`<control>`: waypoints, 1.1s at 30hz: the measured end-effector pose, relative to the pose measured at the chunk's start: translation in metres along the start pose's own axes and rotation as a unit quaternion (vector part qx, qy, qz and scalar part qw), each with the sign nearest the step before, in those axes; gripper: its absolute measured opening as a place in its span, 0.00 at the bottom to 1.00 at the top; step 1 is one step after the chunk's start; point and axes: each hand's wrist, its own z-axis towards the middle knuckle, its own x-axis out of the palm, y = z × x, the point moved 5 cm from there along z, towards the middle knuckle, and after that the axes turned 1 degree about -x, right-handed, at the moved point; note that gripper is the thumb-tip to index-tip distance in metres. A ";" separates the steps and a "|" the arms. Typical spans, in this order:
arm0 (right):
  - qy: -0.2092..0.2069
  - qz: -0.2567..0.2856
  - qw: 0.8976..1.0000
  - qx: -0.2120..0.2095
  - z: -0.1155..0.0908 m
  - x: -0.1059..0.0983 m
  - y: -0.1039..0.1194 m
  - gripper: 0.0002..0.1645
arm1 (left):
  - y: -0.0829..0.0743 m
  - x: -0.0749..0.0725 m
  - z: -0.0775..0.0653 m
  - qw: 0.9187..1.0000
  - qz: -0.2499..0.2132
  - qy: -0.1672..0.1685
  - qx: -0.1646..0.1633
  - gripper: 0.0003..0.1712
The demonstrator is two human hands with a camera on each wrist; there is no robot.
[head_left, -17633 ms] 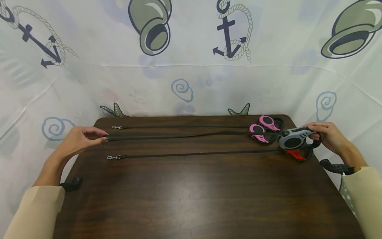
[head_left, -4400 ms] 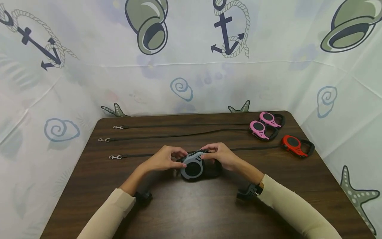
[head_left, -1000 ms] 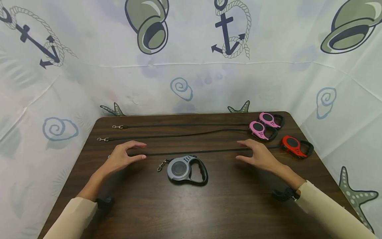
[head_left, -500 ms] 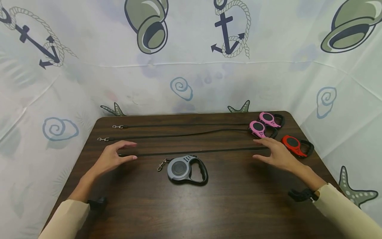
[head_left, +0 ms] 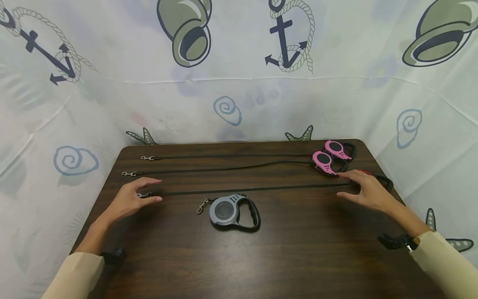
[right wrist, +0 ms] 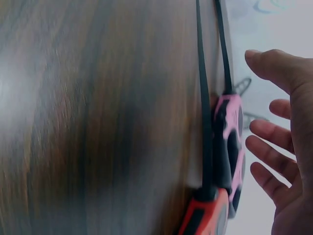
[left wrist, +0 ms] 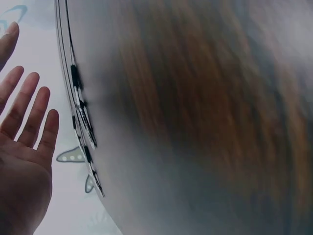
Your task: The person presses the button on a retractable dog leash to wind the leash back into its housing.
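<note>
Extending across the dark wooden table (head_left: 239, 261), the red leash (right wrist: 210, 215) has its casing toward the right edge and its metal clip (head_left: 143, 194) toward the left, with the black cord (head_left: 261, 188) drawn out nearly straight between them. Right hand (head_left: 367, 193): above the red casing and largely hiding it in the head view, so that only a sliver of red and part of the black handle show; fingers extended, thumb spread apart, empty. The right wrist view shows this hand apart from the casing. Left hand (head_left: 128, 198): at the opposite end, with the clip visible in the gap between thumb and fingers; fingers likewise extended, empty, and apart from the clips in the left wrist view. Just beside the cord, on the person's side, lies the gray leash (head_left: 225, 211), its handle loop to the right and its short clip (head_left: 202, 206) to the left. Beyond the red cord lie the front pink leash (head_left: 323, 161) and the rear pink leash (head_left: 337, 148), casings close together at right, cords roughly parallel to the red one. Behind the table hangs a white cloth (head_left: 246, 45) printed with anchors and shells.
</note>
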 end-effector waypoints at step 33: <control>-0.036 -0.078 0.996 0.028 -0.052 -0.026 -0.070 0.36 | 0.031 -0.005 -0.008 0.997 0.062 -0.001 0.048 0.32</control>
